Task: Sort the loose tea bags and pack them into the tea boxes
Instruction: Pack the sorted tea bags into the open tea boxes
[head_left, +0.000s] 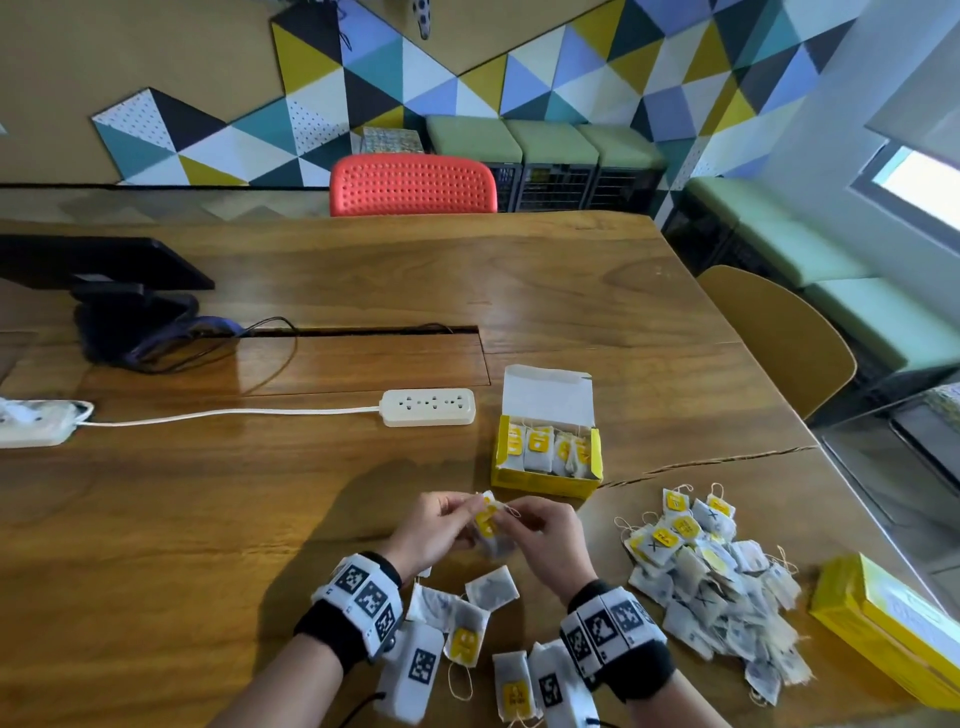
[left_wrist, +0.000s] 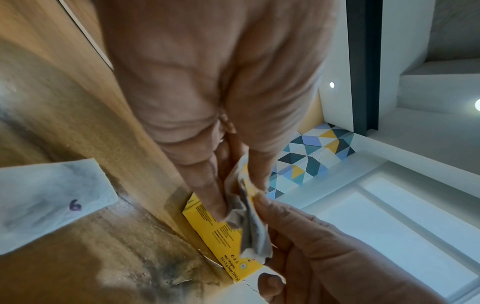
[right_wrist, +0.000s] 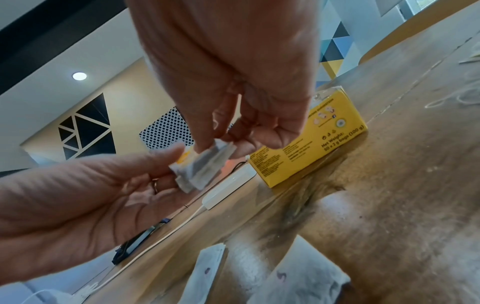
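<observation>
Both hands, left hand (head_left: 434, 530) and right hand (head_left: 550, 540), pinch one tea bag (head_left: 488, 522) at six o'clock of the open tea box (head_left: 545, 467); overhead, fingers hide its pouch, visible from the wrists.

Both my hands up over the wooden table (head_left: 260, 493): left hand (head_left: 434, 530) and right hand (head_left: 550, 540) pinch one tea bag (head_left: 488, 519) between them, yellow tag facing up. Open yellow tea box (head_left: 545, 467) just beyond, lid flap up, bags standing inside. Big pile of loose tea bags (head_left: 711, 582) to my right, second yellow tea box (head_left: 888, 629) lying past it at the table edge. A few tea bags (head_left: 467, 629) scattered under my wrists. White power strip (head_left: 427, 407) left of the open box.
</observation>
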